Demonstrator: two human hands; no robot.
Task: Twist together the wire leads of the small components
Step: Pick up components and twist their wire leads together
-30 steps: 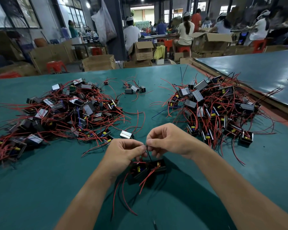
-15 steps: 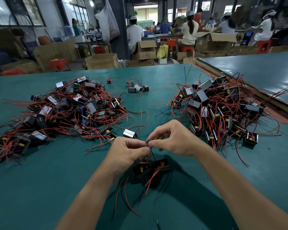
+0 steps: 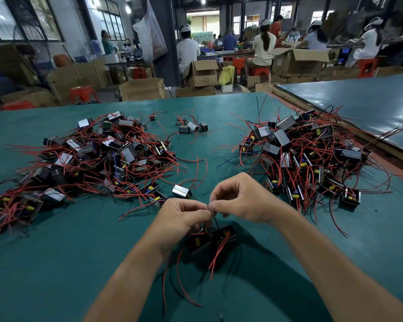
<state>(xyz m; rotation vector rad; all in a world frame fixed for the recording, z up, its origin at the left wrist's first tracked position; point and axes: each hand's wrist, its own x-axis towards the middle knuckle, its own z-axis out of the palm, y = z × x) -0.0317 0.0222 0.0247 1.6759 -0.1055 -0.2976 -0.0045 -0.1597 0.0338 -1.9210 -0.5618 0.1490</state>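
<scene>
While the fingertips of the left hand (image 3: pixel 180 216) and right hand (image 3: pixel 241 201) are pinching the thin black wire leads (image 3: pixel 214 221), probably to roll the twist, the two small black box-shaped components (image 3: pixel 211 240) are sitting side by side just below the hands, presumably bringing both leads together.

No text, label, brand or number can be read anywhere. Red print is seen on the white plastic bag (image 3: pixel 152 37) hung by the far pillar (image 3: pixel 171 54), but it is too blurred to be made out. Faint marks on the far cardboard box (image 3: pixel 298 65) cannot be read.
</scene>
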